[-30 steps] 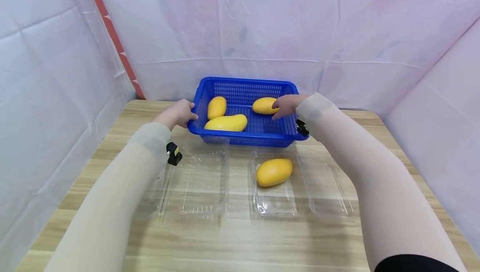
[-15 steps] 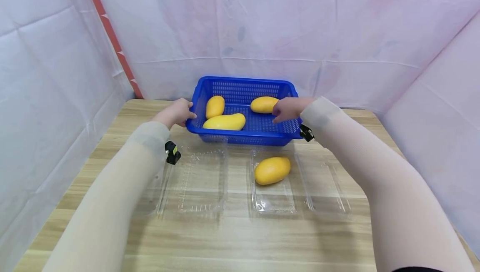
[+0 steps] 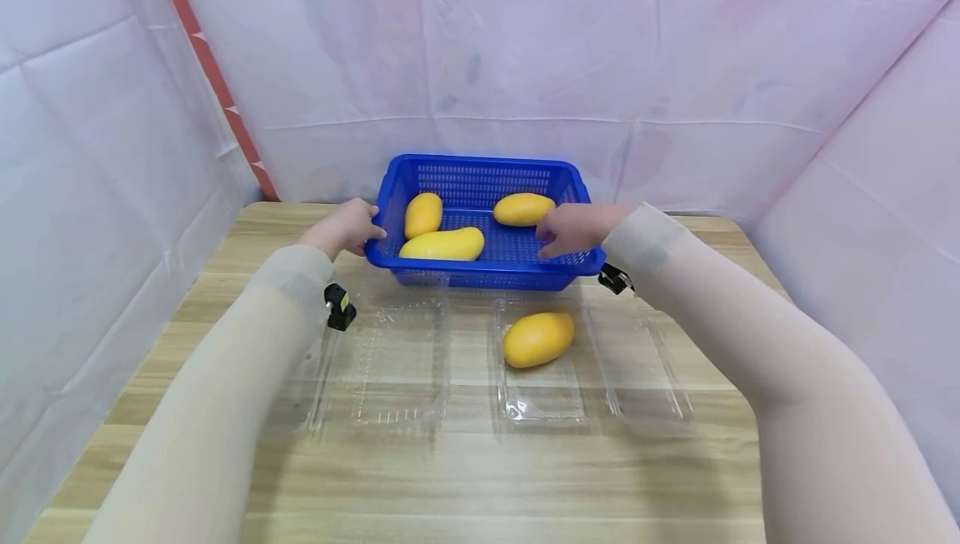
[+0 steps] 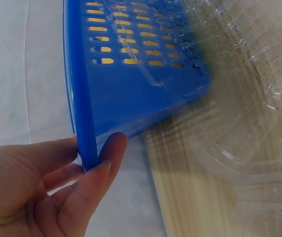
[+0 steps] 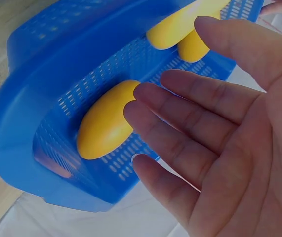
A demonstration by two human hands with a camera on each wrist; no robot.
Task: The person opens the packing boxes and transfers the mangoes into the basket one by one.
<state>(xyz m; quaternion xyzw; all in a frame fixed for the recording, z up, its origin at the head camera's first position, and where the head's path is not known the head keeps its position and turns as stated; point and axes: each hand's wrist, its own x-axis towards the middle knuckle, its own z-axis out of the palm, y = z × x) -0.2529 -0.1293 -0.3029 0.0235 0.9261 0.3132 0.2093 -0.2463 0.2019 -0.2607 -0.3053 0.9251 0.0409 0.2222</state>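
Observation:
A blue slotted plastic basket (image 3: pixel 486 276) stands at the back of the table. My left hand (image 3: pixel 345 227) pinches its left rim between thumb and fingers, as the left wrist view shows at the basket's rim (image 4: pixel 84 113). Over the right end hovers my right hand (image 3: pixel 581 227), fingers spread and slightly bent, with nothing held. Closest to it lies a yellow mango (image 3: pixel 522 210) on the basket floor, also seen in the right wrist view as a mango (image 5: pixel 106 121). Two more mangoes, one upright (image 3: pixel 423 215) and one long (image 3: pixel 444 245), lie at the left end.
In front of the basket, a clear plastic clamshell box (image 3: pixel 543 406) lies unfolded with one mango (image 3: pixel 538 340) inside. Left of it lies another open clear clamshell (image 3: pixel 397 369), partly behind my left forearm. White cloth walls (image 3: pixel 525 44) enclose the wooden table (image 3: pixel 480 477).
My right hand has shifted slightly toward the near side of the basket, away from the mango below it. My left hand keeps hold of the rim. The head view has turned a little.

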